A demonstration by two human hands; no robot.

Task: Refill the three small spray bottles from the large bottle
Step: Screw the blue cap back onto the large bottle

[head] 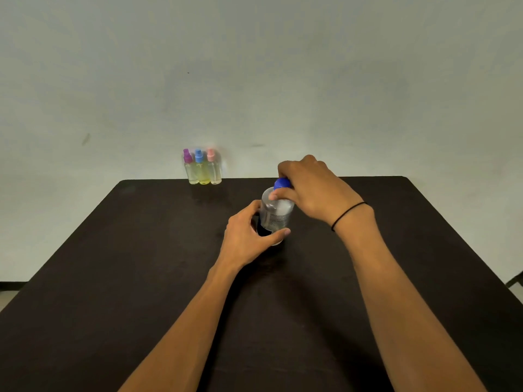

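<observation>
A large clear bottle [276, 213] with a blue cap [282, 183] stands upright near the middle of the dark table [141, 278]. My left hand [246, 239] grips its lower body, thumb across the front. My right hand [311, 188] comes from above and pinches the blue cap. Three small spray bottles stand side by side at the table's far edge: one with a purple top [189, 168], one with a blue top [201, 168], one with a pink top [213, 167]. They hold pale liquid and look blurred.
A plain pale wall [254, 80] rises right behind the table's far edge. The table's left and right edges slant outward toward me. A black band circles my right wrist [349, 215].
</observation>
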